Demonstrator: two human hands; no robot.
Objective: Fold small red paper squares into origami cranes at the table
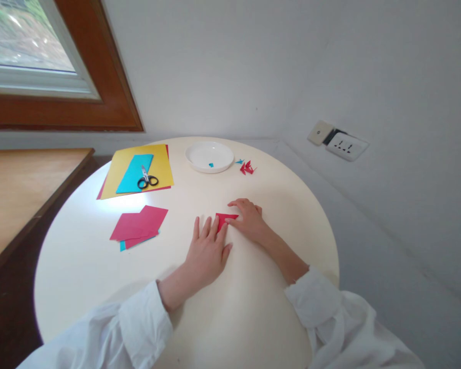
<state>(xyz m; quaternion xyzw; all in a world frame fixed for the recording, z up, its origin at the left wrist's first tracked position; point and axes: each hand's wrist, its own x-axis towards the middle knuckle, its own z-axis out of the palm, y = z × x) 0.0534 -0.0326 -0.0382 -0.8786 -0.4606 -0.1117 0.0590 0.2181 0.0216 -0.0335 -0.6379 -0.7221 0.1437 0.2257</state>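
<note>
Pale walls (223, 66), brown-framed window (30, 38) at upper left, round white table (77, 279), wooden surface (19, 200) beside it, dark floor (11, 318)

Honestly couldn't make out a single word, number or brand anywhere. The wall socket (348, 146) just showed dark slots, and the scissors (145, 177), white plate (209, 152) and red paper (223, 217) had no readable print either.

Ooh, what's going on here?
Someone in white sleeves has a small piece of red paper on the table, with the left hand at one end and the right hand at the other. Beyond them are a white dish holding a blue scrap, and tiny red shapes near it. Scissors lie on a blue sheet.
</note>
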